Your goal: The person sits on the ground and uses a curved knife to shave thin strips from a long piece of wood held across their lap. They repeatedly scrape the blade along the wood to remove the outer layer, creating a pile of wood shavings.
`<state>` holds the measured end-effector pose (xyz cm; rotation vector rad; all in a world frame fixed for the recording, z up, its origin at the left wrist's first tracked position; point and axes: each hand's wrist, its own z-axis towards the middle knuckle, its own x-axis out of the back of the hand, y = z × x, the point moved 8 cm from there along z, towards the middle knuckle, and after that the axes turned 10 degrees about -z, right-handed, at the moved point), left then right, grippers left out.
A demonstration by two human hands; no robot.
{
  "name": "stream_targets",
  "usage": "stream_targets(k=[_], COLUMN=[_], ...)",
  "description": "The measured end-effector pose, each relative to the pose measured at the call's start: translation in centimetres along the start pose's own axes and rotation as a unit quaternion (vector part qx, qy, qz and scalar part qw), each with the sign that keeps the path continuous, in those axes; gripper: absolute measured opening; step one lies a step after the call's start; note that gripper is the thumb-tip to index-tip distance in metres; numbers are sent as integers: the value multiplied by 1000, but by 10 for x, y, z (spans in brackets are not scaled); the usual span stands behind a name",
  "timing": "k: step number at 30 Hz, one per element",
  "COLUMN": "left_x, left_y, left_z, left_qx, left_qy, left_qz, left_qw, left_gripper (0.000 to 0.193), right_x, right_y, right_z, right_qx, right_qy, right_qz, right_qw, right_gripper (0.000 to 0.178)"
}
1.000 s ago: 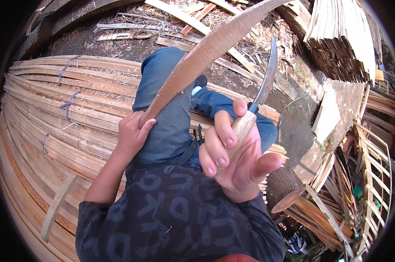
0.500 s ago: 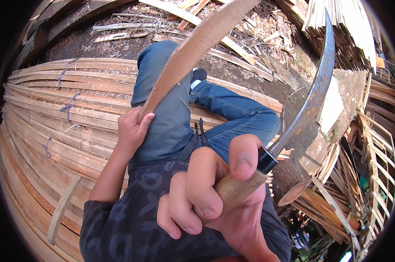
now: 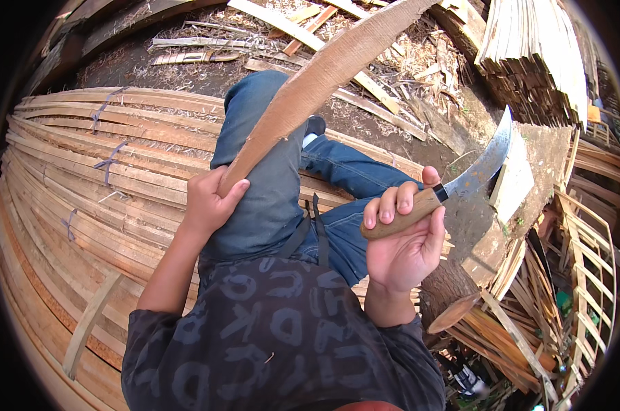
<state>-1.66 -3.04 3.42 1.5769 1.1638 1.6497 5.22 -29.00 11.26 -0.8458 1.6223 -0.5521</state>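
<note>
My left hand (image 3: 214,200) grips the lower end of a long, rough-sawn wooden board (image 3: 310,92). The thumb presses on its face, and the board slants up and right across my left knee. Out to the right, my right hand (image 3: 406,240) is closed round the wooden handle of a curved knife (image 3: 478,168), with the palm turned up. A black collar joins the handle to the steel blade, which is specked with rust and points up and right, apart from the board.
Bundled wooden strips (image 3: 111,161) lie beneath me on the left. Scrap wood and shavings (image 3: 207,48) cover the ground ahead. At the right stand a stack of thin slats (image 3: 529,68), a cut log (image 3: 450,298) and a slatted wooden frame (image 3: 591,274).
My right hand has moved the knife away from close in front of me, toward my right thigh. The left hand and the board have stayed nearly in place.
</note>
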Motion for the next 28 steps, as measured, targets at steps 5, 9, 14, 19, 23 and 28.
stream_targets(k=[5,9,14,19,23,28], left_x=[0,7,6,10,19,14], left_y=[2,-20,-16,-4,-27,-38], left_z=[0,-6,-17,-21,-27,-38], left_qx=[-6,67,210,231,237,287], left_qy=[-33,-123,-184,-227,-247,-272], left_qz=[-22,-118,-223,-168,-127,-137], left_qw=[999,983,934,931,931,908], left_gripper=[37,52,52,44,44,49], right_x=[39,60,59,50,61,65], right_y=[10,13,7,-5,10,30], right_z=[2,3,7,4,7,8], right_qx=[30,55,78,148,80,102], right_qy=[53,39,-7,35,47,-6], right_qz=[-165,-323,-302,-332,-440,-618], right_qw=[984,944,950,931,893,779], right_gripper=[36,37,31,35,32,41])
